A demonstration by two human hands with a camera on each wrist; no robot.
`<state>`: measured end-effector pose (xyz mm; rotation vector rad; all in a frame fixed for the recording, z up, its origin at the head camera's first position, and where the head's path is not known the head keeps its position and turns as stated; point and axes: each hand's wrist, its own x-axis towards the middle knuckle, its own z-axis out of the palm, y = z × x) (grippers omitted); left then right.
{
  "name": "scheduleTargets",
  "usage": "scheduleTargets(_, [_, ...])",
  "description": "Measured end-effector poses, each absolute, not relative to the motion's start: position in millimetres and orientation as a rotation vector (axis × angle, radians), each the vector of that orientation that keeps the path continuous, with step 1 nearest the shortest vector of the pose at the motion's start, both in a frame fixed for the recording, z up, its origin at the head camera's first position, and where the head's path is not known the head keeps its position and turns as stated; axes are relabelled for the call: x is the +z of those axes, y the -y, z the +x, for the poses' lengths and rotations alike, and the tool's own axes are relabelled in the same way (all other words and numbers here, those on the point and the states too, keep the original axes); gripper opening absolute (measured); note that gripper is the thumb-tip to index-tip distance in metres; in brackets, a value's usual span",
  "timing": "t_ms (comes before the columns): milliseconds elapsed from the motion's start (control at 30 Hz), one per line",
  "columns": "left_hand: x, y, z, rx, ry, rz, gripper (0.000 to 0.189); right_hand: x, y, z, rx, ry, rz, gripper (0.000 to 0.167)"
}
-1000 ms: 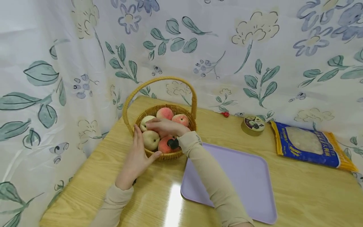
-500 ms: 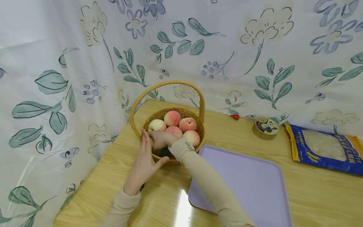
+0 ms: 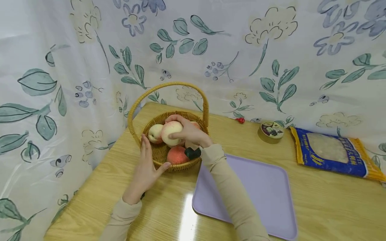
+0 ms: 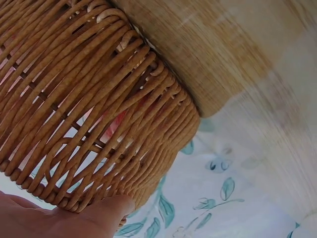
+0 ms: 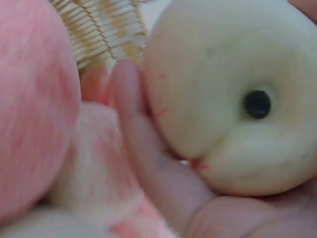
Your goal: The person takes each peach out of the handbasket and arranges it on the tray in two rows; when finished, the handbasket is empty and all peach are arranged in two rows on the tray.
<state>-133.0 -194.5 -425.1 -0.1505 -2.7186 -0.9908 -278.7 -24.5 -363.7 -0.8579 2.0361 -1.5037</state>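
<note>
one pale peach [image 3: 171, 132] is, from the head view, gripped in your right hand [image 3: 192, 133] over the wicker basket [image 3: 177, 167]; the lilac tray [image 3: 262, 194] lies to the peach's right, nearer that hand than your left hand [image 3: 145, 172], whose straight fingers touch the basket's left side. left wrist: your thumb meets the wicker. right wrist: your thumb curls round the peach.
</note>
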Motion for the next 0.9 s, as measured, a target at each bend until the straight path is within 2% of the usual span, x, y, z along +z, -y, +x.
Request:
scheduleTargets(300, [-427.9,196.2,-134.6,-0.973,2.727,-0.157,0.116,-371.0,-44.3,-273.7,-2.065,-1.641,-0.716,0.044])
scheduleTargets(533, [-429.0,197.9,-137.1,-0.946,2.735,-0.152,0.115,-400.1,-86.1,-268.9,-2.326,-1.461,-0.580,0.066])
scheduleTargets(700, [-430.6,197.0,-138.3,-0.949,2.742,-0.145,0.115,-424.5,-100.7,-264.1,-2.446,-1.407,-0.391,0.044])
scheduleTargets(900, [-430.2,195.4,-138.3,-0.957,2.726,-0.169,0.114,-446.5,-103.9,-258.5,-2.483,-1.504,-0.207,0.031])
